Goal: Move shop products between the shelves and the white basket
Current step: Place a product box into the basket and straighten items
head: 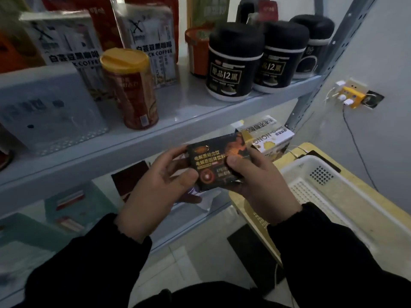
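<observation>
A small black box with gold lettering and an orange flame print is held in front of the shelves by both hands. My left hand grips its left end and underside. My right hand grips its right end, thumb on the front face. A white and yellow carton shows just behind the box, above my right hand; I cannot tell whether it is held or resting. The white basket sits on a yellowish stand at the lower right, with nothing visible inside it.
The grey upper shelf carries a red can with a yellow lid, black coffee bags and black jars. The lower shelf holds teal boxes. A yellow plug adapter with a hanging cable is on the right wall.
</observation>
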